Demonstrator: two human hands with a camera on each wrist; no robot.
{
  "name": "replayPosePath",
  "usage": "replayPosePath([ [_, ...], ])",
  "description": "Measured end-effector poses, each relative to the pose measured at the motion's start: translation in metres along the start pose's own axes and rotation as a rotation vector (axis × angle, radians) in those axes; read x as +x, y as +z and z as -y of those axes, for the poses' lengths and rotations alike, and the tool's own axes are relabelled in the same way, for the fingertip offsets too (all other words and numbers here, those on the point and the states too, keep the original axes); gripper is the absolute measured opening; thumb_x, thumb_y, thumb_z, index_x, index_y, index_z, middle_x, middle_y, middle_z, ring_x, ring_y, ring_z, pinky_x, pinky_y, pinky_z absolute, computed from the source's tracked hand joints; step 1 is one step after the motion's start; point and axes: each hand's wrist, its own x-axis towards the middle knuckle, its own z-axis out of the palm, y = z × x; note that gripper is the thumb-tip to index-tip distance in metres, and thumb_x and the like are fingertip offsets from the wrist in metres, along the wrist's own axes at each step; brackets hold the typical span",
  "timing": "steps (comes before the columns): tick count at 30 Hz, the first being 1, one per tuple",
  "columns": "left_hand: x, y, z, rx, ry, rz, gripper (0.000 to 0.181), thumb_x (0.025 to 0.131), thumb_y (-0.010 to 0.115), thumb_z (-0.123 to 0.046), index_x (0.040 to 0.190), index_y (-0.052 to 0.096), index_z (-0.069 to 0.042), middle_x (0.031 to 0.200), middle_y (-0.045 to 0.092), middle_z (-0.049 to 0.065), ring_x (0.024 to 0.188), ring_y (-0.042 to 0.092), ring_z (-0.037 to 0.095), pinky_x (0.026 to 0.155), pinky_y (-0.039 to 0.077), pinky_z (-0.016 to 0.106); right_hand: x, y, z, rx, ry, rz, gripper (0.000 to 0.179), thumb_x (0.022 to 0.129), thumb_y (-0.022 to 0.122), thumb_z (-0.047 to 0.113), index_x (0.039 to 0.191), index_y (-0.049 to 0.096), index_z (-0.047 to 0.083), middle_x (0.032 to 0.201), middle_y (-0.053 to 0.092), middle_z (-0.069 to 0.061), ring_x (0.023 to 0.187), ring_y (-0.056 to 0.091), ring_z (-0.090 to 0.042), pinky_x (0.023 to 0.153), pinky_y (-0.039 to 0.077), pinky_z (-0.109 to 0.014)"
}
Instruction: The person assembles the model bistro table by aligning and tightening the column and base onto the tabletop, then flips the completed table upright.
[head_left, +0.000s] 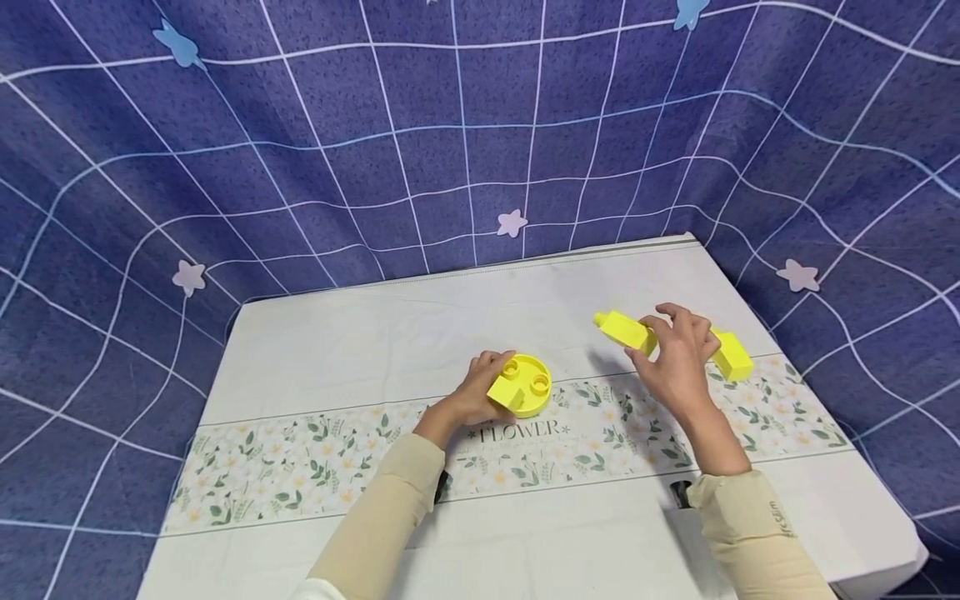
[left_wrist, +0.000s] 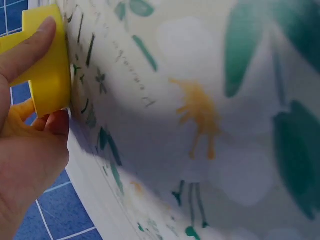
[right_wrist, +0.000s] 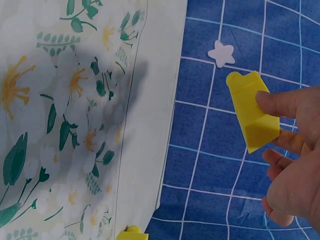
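Note:
Near the table's middle, my left hand (head_left: 474, 393) grips a round yellow base (head_left: 529, 367) by its left side. Two ring-shaped sockets show on it, and a yellow block (head_left: 506, 392) sits at its near left edge. In the left wrist view, the thumb lies across the yellow piece (left_wrist: 52, 75), whose flat side is close to the tablecloth. My right hand (head_left: 678, 362), raised above the table, pinches a yellow rectangular block (right_wrist: 254, 112) between thumb and fingers. A round peg on that block points left in the head view.
Just right of my right hand, another yellow block (head_left: 733, 357) lies on the table. The white tablecloth (head_left: 375, 333) has a printed flower band (head_left: 300, 458). Blue gridded curtains (head_left: 480, 150) with star shapes hang behind and at both sides.

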Motion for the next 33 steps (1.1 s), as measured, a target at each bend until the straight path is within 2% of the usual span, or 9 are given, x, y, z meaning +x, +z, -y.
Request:
replayPosePath([
  [5,-0.003,0.004,0.0,-0.032,-0.013,-0.054,0.115,0.058,0.094,-0.025,0.151,0.028,-0.011,0.139,0.038,0.007,0.126,0.031,0.023,0.111,0.027,0.043,0.0,0.002,0.004,0.009,-0.013,0.018,0.04,0.071,0.082,0.004,0.106,0.065,-0.004,0.131,0.045,-0.022,0.118,0.03,-0.047,0.088,0.015,-0.06],
  [9,-0.003,0.007,0.003,-0.052,0.002,-0.108,0.113,0.054,0.095,-0.026,0.147,0.034,-0.01,0.135,0.042,0.006,0.122,0.033,0.022,0.108,0.031,0.042,0.001,0.005,0.006,0.024,-0.045,0.027,0.04,0.069,0.083,0.003,0.105,0.065,-0.004,0.13,0.046,-0.023,0.117,0.032,-0.047,0.09,0.014,-0.061],
  [12,-0.003,0.01,0.006,-0.074,-0.012,-0.123,0.109,0.053,0.096,-0.025,0.145,0.037,-0.013,0.133,0.044,0.005,0.12,0.034,0.02,0.108,0.031,0.041,0.001,0.007,0.008,0.029,-0.066,0.045,0.04,0.069,0.083,0.002,0.104,0.065,-0.004,0.129,0.047,-0.023,0.115,0.033,-0.046,0.091,0.013,-0.062],
  [17,-0.003,0.009,0.006,-0.121,-0.051,-0.111,0.108,0.054,0.095,-0.023,0.145,0.039,-0.02,0.135,0.042,0.0,0.123,0.034,0.017,0.112,0.027,0.041,0.001,0.012,0.014,0.034,-0.099,0.081,0.039,0.069,0.083,0.002,0.103,0.066,-0.003,0.127,0.048,-0.022,0.112,0.033,-0.044,0.094,0.012,-0.061],
  [21,-0.003,0.007,0.006,-0.103,-0.053,-0.082,0.108,0.055,0.094,-0.024,0.147,0.038,-0.021,0.136,0.042,-0.002,0.126,0.033,0.017,0.112,0.027,0.041,0.0,0.014,0.019,0.025,-0.13,0.103,0.04,0.067,0.084,0.002,0.103,0.067,-0.003,0.126,0.048,-0.021,0.112,0.034,-0.042,0.093,0.014,-0.061],
  [28,-0.001,0.003,0.006,-0.105,-0.015,-0.052,0.106,0.056,0.094,-0.021,0.146,0.039,-0.02,0.136,0.042,0.002,0.124,0.034,0.019,0.11,0.029,0.044,-0.002,0.016,0.027,0.029,-0.167,0.147,0.04,0.067,0.084,0.001,0.103,0.068,-0.001,0.128,0.049,-0.02,0.113,0.035,-0.04,0.091,0.016,-0.06],
  [33,-0.001,0.003,0.005,-0.108,-0.015,-0.046,0.104,0.057,0.094,-0.02,0.146,0.04,-0.023,0.135,0.042,0.001,0.121,0.033,0.018,0.11,0.029,0.043,-0.004,0.018,0.031,0.039,-0.191,0.186,0.04,0.067,0.082,-0.002,0.104,0.068,0.001,0.129,0.048,-0.019,0.113,0.034,-0.039,0.091,0.016,-0.059],
])
